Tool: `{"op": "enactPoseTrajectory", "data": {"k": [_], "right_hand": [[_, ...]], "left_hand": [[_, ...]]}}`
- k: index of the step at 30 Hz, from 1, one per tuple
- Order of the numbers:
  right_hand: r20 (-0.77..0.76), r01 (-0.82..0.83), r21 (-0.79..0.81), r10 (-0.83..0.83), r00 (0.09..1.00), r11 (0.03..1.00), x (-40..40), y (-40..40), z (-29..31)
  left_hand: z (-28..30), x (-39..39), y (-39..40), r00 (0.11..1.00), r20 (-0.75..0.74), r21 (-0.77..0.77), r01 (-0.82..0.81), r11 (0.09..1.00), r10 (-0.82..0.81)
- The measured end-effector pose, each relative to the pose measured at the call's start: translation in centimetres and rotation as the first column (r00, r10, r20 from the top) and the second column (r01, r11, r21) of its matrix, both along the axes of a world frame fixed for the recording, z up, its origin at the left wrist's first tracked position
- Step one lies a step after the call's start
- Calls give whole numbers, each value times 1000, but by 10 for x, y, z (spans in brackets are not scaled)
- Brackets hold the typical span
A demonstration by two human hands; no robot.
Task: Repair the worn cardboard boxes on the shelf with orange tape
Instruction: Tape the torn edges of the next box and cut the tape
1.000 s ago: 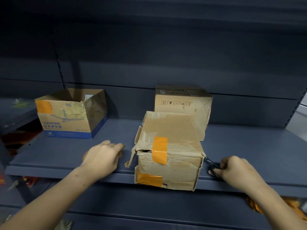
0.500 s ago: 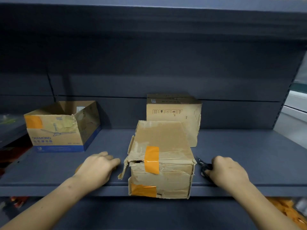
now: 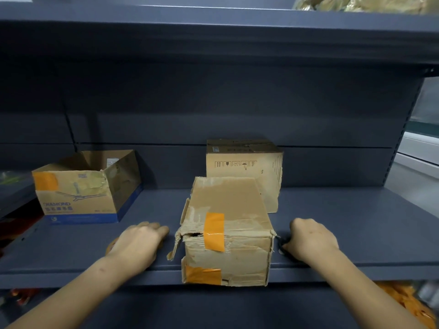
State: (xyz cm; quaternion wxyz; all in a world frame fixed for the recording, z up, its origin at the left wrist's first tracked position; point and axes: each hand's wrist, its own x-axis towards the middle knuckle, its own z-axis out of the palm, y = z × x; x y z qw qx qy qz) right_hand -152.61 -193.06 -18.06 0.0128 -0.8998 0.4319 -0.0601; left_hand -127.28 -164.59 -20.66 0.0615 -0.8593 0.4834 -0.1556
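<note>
Three boxes on the shelf: finishing the torn front box

Three cardboard boxes stand on the grey shelf (image 3: 332, 222): the worn front box (image 3: 225, 236) at the front edge, an open box (image 3: 78, 191) at the left and a closed box (image 3: 244, 167) behind. The front box carries two orange tape patches (image 3: 213, 231), yet its upper left corner remains split, with a flap hanging loose.

The left hand (image 3: 140, 243) rests palm down just left of the box, covering an orange object that is probably the tape roll; whether the fingers grasp it cannot be told. The right hand (image 3: 311, 238) is curled over the dark scissors (image 3: 282, 245) just right of the box.

Recommended procedure:
1. Press the hanging flap flat before taping.
2. Run the strip across the split, overlapping sound cardboard on both faces.
3. Steady the box; it overhangs the front edge and could tip.
</note>
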Motion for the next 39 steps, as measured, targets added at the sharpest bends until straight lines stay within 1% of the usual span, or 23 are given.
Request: {"op": "enactPoseTrajectory", "data": {"k": [3, 7, 10, 13, 15, 17, 18, 19, 20, 21, 22, 23, 25, 27, 28, 29, 30, 33, 35, 39], "right_hand": [[2, -12, 28, 12, 1000, 1000, 3, 0, 0], [1, -18, 70, 17, 1000, 997, 3, 1, -3], [41, -16, 80, 13, 999, 997, 1, 4, -3], [152, -40, 106, 24, 988, 994, 0, 7, 0], [296, -95, 144, 49, 954, 985, -2, 10, 5], [496, -189, 148, 92, 863, 971, -3, 16, 11], [598, -234, 135, 109, 794, 963, -3, 20, 16], [692, -268, 115, 116, 713, 957, -4, 25, 21], [773, -296, 83, 126, 622, 951, -6, 31, 25], [832, -323, 31, 154, 533, 946, -7, 37, 29], [859, -349, -48, 217, 463, 936, -8, 44, 31], [849, -380, -150, 316, 423, 913, -9, 51, 32], [722, -480, -350, 558, 409, 805, -8, 65, 32], [548, -580, -443, 718, 429, 684, -4, 74, 29], [486, -614, -448, 753, 443, 650, -2, 77, 27], [460, -638, -429, 762, 456, 640, 1, 78, 24], [467, -652, -397, 754, 463, 646, 3, 79, 22], [534, -661, -338, 715, 451, 670, 7, 78, 16], [550, -663, -332, 709, 442, 671, 8, 77, 13], [592, -661, -302, 679, 435, 687, 8, 75, 10]], "left_hand": [[-1, 0, 0, 1000, -31, -26, -1, 1000, 1], [5, -2, 1, 1000, -11, -55, 16, 998, -17], [7, -1, 4, 999, -9, -76, 39, 996, -40], [8, 1, 8, 997, -36, -91, 58, 994, -62], [6, 1, 9, 996, -57, -151, 64, 986, -73], [7, 0, 10, 991, -84, -283, 74, 956, -102], [8, -2, 10, 985, -121, -391, 66, 918, -123], [11, -6, 10, 973, -176, -517, 36, 855, -148], [15, -10, 9, 954, -239, -639, -13, 769, -182], [20, -15, 7, 928, -298, -734, -73, 675, -224], [27, -22, 5, 899, -346, -795, -128, 593, -269], [34, -31, 3, 871, -376, -827, -163, 538, -315], [47, -50, 0, 827, -376, -859, -141, 492, -419], [56, -69, -3, 797, -338, -868, -58, 493, -501], [59, -77, -5, 787, -331, -862, -28, 506, -521], [61, -84, -7, 781, -329, -852, -3, 523, -531], [63, -90, -9, 782, -322, -838, 26, 545, -534], [62, -101, -16, 796, -285, -787, 124, 604, -534], [58, -103, -19, 789, -282, -782, 140, 607, -545], [49, -103, -25, 784, -266, -802, 144, 580, -561]]}}
